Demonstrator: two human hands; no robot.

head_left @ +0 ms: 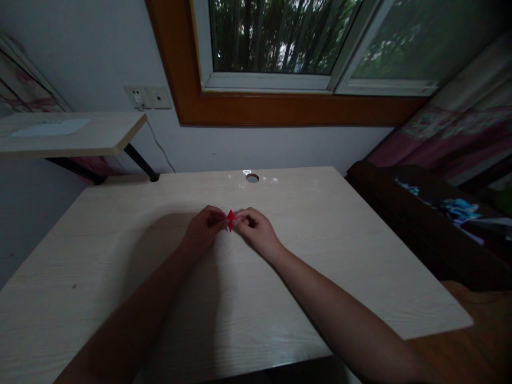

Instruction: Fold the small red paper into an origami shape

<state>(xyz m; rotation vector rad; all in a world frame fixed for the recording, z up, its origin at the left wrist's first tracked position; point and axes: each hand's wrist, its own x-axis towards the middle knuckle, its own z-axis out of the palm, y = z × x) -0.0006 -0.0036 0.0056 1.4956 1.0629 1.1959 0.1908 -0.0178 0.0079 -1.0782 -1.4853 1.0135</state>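
Observation:
A small red pointed piece point(231, 214), perhaps folded paper, is held between my two hands over the middle of the desk. Its upper and lower tips show; the sides are covered by fingers. My left hand point(204, 226) pinches it from the left with thumb and fingertips. From the right, my right hand point(258, 228) pinches its other side the same way. Both hands are close to the pale wood-grain desk top point(288, 298), and their fingertips almost meet.
A raised shelf point(120, 133) on black legs stands at the back left. Near the desk's back edge is a round cable hole point(252, 178). Wall sockets point(148, 98) with a plugged-in cord are behind. Right of the desk is dark furniture point(400, 213) with cloth on it.

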